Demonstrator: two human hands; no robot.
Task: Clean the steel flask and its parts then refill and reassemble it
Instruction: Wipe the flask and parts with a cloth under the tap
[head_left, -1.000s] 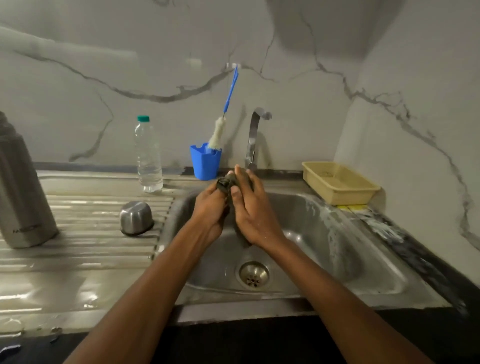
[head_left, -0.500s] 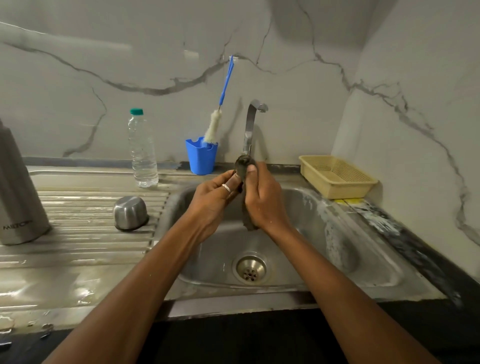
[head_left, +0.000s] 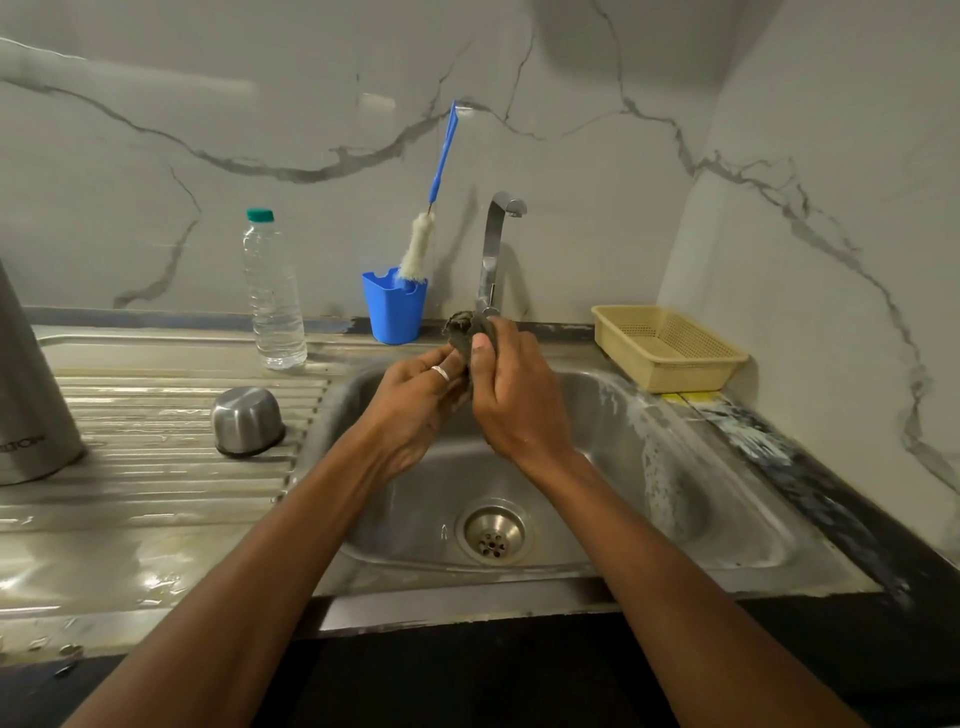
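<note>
The steel flask body (head_left: 31, 405) stands upright at the far left of the draining board. Its steel cup lid (head_left: 247, 422) lies upside down on the ridged board beside the sink. Over the sink bowl (head_left: 613, 467), under the tap (head_left: 493, 249), my right hand (head_left: 511, 395) is closed on a small dark part (head_left: 462, 330), mostly hidden by the fingers. My left hand (head_left: 415, 400), with a ring on one finger, touches that part from the left with its fingertips. What the dark part is exactly cannot be told.
A clear water bottle (head_left: 274, 296) with a green cap stands behind the board. A blue cup (head_left: 395, 312) holds a bottle brush (head_left: 431, 208). A beige plastic basket (head_left: 667, 345) sits right of the tap. The drain (head_left: 493, 532) lies below my hands. Walls close in behind and right.
Both hands have risen a little from low in the bowl toward the tap's base. My left hand has loosened from a full grip to fingertip contact on the dark part.
</note>
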